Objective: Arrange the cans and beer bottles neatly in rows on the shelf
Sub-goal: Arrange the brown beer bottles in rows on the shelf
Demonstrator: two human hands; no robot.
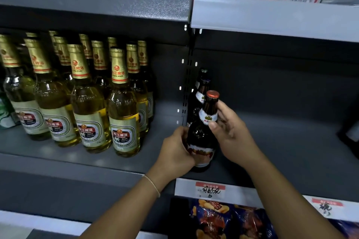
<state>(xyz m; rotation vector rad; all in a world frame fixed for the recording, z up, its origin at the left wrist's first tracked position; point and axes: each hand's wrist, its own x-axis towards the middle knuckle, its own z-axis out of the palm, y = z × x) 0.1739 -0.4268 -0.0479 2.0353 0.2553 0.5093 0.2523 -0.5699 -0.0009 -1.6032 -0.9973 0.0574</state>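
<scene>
- The left hand (175,152) has its fingers wrapped round the lower body of a dark brown beer bottle (202,134), over its main label; the right hand (231,132) pinches the neck label between thumb and curled fingers.
- The bottle stands upright near the front edge of the grey shelf (281,141), just right of the slotted upright (187,91) (red cap on top).
- A second dark bottle (200,91) stands right behind it, toward the back wall.
- To the right, the shelf surface lies open as far as its right end.
- Left of the upright, rows of clear bottles with gold foil necks (85,91) run front to back; labels read "BEER" and "PEARL RIVER".
- A handwritten price tag (210,190) sits on the front edge below; snack bags (223,219) lie underneath.
</scene>
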